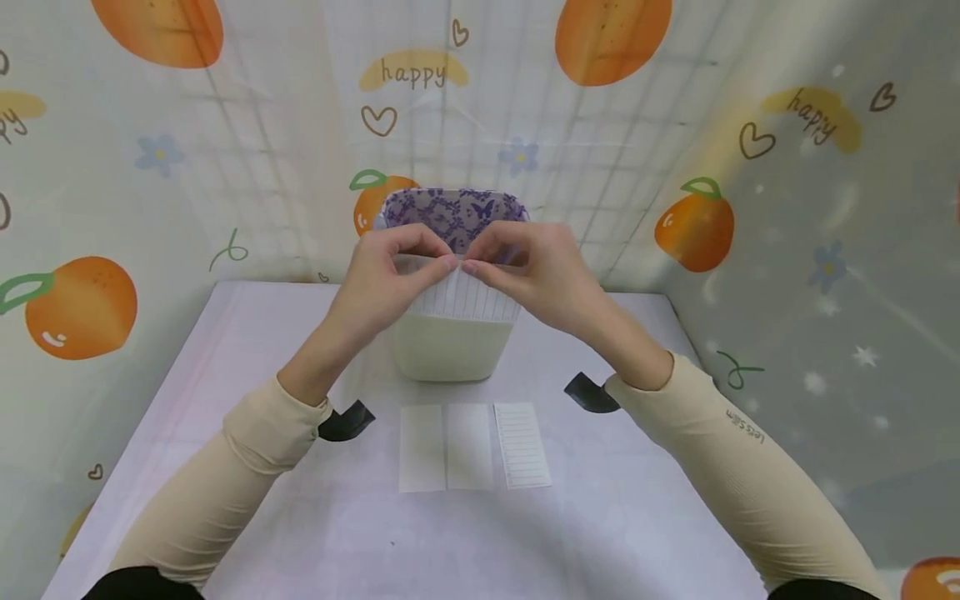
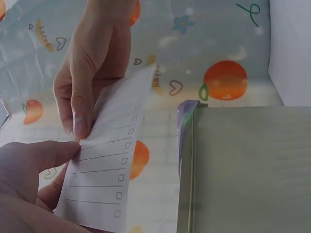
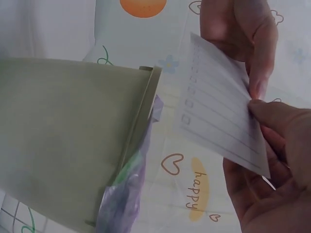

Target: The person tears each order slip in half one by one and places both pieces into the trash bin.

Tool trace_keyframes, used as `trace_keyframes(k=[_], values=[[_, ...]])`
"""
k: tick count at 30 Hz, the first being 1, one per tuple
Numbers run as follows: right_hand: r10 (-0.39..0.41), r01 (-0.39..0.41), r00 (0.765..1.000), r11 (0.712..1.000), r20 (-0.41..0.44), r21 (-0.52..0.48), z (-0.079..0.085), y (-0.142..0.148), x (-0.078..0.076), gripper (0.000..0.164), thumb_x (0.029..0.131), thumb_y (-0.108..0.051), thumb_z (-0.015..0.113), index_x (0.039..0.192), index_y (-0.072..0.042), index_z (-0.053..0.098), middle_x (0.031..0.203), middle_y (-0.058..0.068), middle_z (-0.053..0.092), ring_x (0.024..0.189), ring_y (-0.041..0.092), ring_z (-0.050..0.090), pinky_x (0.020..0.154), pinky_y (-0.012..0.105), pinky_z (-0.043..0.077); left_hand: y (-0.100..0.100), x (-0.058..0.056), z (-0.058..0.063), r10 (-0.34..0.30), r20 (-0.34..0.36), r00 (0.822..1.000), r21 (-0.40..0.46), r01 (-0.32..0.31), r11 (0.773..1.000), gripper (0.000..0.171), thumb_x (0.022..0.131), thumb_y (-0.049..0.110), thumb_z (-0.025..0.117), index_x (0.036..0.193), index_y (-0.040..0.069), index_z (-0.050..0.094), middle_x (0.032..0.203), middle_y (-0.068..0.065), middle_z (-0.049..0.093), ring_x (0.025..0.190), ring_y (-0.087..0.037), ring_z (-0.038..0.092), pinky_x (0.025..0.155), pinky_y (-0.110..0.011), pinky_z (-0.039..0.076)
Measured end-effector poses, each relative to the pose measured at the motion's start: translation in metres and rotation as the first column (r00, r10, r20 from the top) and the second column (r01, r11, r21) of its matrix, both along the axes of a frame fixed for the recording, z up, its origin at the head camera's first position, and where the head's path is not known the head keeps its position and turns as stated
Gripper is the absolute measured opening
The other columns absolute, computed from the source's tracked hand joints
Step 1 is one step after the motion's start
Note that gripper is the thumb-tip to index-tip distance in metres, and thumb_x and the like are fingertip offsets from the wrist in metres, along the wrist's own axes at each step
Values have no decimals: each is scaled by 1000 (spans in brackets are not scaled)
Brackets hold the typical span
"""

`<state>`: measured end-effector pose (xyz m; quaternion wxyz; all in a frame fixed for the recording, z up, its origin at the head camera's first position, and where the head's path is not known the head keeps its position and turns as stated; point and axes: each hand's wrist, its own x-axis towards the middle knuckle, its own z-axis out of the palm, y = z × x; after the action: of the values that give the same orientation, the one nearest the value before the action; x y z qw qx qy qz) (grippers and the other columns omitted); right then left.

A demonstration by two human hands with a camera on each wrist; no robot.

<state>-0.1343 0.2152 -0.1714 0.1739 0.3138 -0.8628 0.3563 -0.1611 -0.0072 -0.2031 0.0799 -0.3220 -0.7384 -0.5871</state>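
Both hands pinch one edge of a lined paper sheet with small checkboxes (image 2: 104,165), thumbs and fingertips close together at its middle. In the head view the left hand (image 1: 386,271) is on the sheet's left part and the right hand (image 1: 543,271) on its right part. The sheet hangs in front of a pale green bin (image 1: 453,346), whose purple-patterned liner (image 1: 453,212) shows behind the hands. In the right wrist view the sheet is apart from the bin's rim (image 3: 141,121). No tear is plain to see.
On the table (image 1: 315,517), in front of the bin, lie two blank paper slips, the left one (image 1: 422,448) and the middle one (image 1: 469,447), beside a lined slip (image 1: 522,445). A fruit-printed curtain (image 1: 285,150) hangs behind. Black straps (image 1: 348,421) stick out near both wrists.
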Motion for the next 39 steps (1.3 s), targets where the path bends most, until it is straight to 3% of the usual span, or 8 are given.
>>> trace_keyframes(k=[8, 18, 25, 34, 39], values=[[-46, 46, 999, 999, -4, -11, 10, 5, -15, 7, 94, -14, 81, 92, -8, 79, 82, 2, 75, 77, 11, 65, 68, 22, 53, 8, -15, 13, 12, 63, 998, 16, -13, 1000, 9, 98, 13, 75, 96, 5, 78, 95, -8, 76, 103, -17, 63, 97, -37, 50], [-103, 103, 994, 995, 29, 13, 28, 3, -32, 9, 95, -20, 81, 92, -12, 78, 84, -1, 75, 80, 9, 65, 76, 20, 58, 5, -32, 31, 16, 162, 987, 45, -24, 999, 10, 97, 14, 76, 99, 4, 79, 103, -5, 76, 105, -15, 64, 93, -30, 49], [-127, 126, 992, 992, 23, 31, 37, 3, -43, 11, 95, -20, 81, 90, -10, 79, 85, 2, 77, 81, 9, 67, 77, 20, 57, 7, -42, 39, 22, 176, 984, 49, -31, 998, 10, 96, 13, 77, 97, 3, 79, 98, -7, 78, 99, -15, 65, 87, -29, 50], [-132, 134, 989, 991, 68, -25, 31, 15, -63, 10, 95, -21, 81, 96, -11, 80, 88, 0, 76, 84, 9, 67, 81, 26, 59, 18, -63, 40, 18, 204, 979, 68, -33, 997, 7, 95, 10, 78, 88, 11, 79, 92, -1, 77, 101, -15, 64, 88, -28, 47], [-162, 166, 983, 985, 92, -40, 28, 16, -70, 11, 96, -23, 80, 97, -12, 80, 91, 0, 76, 88, 9, 67, 86, 27, 60, 23, -69, 40, 14, 288, 958, 100, -45, 994, 12, 95, 9, 78, 84, 14, 80, 89, 1, 76, 97, -14, 62, 84, -26, 47]])
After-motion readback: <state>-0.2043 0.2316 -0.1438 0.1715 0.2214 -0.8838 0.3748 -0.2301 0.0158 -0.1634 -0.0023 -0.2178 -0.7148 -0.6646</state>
